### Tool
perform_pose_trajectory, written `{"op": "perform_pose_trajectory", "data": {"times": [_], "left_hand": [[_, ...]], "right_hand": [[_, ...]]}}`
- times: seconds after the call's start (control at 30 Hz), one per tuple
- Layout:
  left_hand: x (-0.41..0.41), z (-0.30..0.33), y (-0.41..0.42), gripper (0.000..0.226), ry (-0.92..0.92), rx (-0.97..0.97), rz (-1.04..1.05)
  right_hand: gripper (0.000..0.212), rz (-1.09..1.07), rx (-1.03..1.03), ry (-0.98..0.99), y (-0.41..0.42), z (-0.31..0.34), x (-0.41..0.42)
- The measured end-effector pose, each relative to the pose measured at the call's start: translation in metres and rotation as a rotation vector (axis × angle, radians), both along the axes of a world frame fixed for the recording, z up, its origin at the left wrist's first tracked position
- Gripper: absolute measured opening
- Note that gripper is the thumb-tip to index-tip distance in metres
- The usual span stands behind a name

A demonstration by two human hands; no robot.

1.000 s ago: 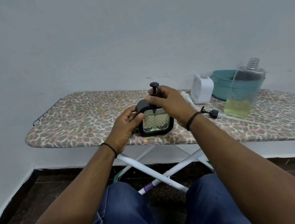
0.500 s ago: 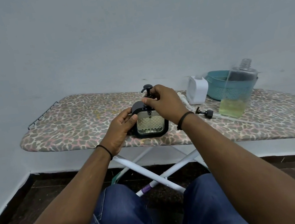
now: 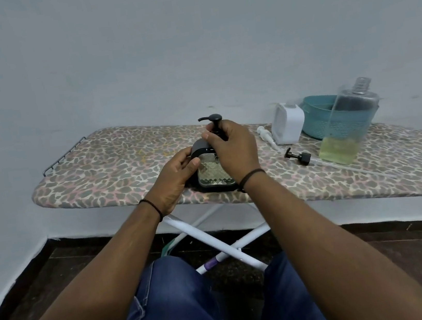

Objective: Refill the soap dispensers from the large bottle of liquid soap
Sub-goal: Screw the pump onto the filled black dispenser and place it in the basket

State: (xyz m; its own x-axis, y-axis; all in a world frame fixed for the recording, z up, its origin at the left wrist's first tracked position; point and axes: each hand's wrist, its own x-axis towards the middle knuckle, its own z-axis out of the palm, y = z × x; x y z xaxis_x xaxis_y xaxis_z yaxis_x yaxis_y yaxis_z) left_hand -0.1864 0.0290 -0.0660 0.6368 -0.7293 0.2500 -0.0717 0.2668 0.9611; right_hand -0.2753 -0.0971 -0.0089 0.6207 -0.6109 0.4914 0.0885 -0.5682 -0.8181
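While the left hand (image 3: 175, 177) grips the glassy, likely slippery dispenser (image 3: 213, 171) by its side, the right hand (image 3: 232, 147) pinches the pump (image 3: 213, 125) collar.

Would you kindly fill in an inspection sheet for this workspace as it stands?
Surface: ironing board with leopard-print cover.
Job's things: black dispenser upright; large soap bottle, uncapped, yellow liquid low; white dispenser.
Clutter: teal basket; loose black pump; loose white pump.
Grippers: left hand holds the black dispenser's side; right hand grips its pump collar.
Cables: nothing seen.
Surroundings: pale wall, dark floor, the person's knees.
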Motion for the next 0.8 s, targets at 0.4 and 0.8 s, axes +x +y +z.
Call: {"op": "perform_pose_trajectory", "data": {"times": [0.4, 0.8], "left_hand": [[-0.002, 0.003, 0.002, 0.040, 0.010, -0.006, -0.007], [-0.005, 0.000, 0.006, 0.049, -0.037, 0.027, 0.007]], "right_hand": [[0.029, 0.587, 0.200, 0.313, -0.051, 0.046, -0.017], [0.014, 0.202, 0.053, 0.026, -0.017, 0.003, -0.010]]}}
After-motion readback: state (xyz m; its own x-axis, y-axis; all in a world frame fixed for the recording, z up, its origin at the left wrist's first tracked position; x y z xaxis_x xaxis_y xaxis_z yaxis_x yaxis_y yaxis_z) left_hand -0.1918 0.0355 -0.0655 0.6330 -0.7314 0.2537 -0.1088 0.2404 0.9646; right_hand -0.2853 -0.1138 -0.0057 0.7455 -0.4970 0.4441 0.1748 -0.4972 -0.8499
